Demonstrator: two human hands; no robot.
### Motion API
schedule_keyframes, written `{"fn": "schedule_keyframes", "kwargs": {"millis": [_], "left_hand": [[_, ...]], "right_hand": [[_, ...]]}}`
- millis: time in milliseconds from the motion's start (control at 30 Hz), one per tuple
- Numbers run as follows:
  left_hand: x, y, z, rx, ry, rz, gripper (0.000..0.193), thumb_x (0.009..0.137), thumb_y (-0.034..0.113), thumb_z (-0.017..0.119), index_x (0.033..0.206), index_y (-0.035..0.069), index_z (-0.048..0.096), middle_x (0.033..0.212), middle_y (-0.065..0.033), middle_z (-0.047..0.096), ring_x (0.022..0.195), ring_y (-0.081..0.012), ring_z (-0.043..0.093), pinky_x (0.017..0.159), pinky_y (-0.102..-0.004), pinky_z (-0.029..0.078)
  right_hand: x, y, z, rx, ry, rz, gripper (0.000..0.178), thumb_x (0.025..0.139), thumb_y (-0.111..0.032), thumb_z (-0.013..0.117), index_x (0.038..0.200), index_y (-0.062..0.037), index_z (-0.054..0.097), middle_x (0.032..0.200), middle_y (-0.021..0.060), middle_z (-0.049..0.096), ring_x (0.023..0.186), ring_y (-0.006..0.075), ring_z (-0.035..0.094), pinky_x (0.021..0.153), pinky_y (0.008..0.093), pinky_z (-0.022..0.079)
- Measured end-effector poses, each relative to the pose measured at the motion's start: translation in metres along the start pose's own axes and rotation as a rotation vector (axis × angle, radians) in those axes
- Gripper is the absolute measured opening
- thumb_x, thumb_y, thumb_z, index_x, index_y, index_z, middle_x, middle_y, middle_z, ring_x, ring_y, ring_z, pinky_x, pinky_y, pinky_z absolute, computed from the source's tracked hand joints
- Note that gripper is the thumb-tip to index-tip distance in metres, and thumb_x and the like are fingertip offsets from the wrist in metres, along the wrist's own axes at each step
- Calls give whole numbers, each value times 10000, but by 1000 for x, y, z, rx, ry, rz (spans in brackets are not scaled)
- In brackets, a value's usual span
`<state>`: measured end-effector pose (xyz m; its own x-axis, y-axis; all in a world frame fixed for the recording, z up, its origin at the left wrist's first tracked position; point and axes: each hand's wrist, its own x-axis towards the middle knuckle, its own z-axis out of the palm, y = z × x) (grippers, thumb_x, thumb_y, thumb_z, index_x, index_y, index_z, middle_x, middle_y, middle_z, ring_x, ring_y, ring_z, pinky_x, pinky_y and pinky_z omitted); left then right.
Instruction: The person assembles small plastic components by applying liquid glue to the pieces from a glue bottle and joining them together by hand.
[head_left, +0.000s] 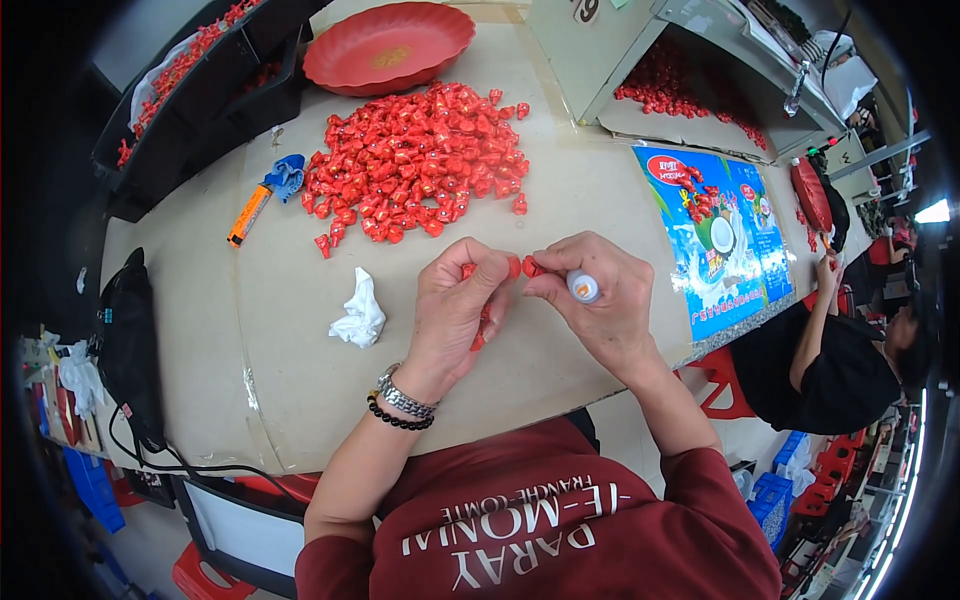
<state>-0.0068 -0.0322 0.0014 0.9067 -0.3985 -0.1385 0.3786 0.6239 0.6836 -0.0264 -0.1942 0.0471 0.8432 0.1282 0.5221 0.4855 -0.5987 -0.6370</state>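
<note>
Above the near middle of the table, my two hands meet almost fingertip to fingertip. My left hand (455, 305) is closed around several small glossy red pieces (487, 325), one of them pinched between thumb and forefinger. My right hand (610, 300) pinches another small red piece (533, 267), close to the left one. Also tucked in the right hand is a white tube (583, 288) with a rounded end and an orange mark; the rest of it is hidden. Beyond my hands lies a heap of similar red pieces (420, 160).
A red scalloped plate (345, 65) stands behind the heap. Left of it are an orange tube (249, 215), a blue crumpled scrap (286, 177) and black bins (190, 130). White crumpled tissue (360, 312) lies near my left hand. A blue printed sheet (715, 240) and a co-worker (830, 360) are right.
</note>
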Motion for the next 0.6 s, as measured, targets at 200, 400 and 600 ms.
{"fn": "schedule_keyframes", "kwargs": {"millis": [200,400,600], "left_hand": [[0,1,2,144,0,3,244,920,255,618,801,71,509,738,-57,601,478,-63,473,373,-186,339],[0,-1,1,125,59,2,199,900,183,649,779,59,551,559,6,506,411,-46,408,346,-189,275],[0,1,4,154,83,-10,210,895,162,652,749,60,541,562,-2,512,417,-51,421,344,-191,275]], "right_hand": [[-1,1,1,-77,-3,-105,248,661,-62,806,823,-11,626,768,101,647,690,210,652,562,283,521],[-2,3,5,-88,-7,-156,229,646,15,748,815,-7,595,736,100,590,658,269,598,550,353,487],[-4,2,4,-203,-34,-254,233,630,28,737,812,-7,595,732,87,566,660,259,582,543,357,479]]}}
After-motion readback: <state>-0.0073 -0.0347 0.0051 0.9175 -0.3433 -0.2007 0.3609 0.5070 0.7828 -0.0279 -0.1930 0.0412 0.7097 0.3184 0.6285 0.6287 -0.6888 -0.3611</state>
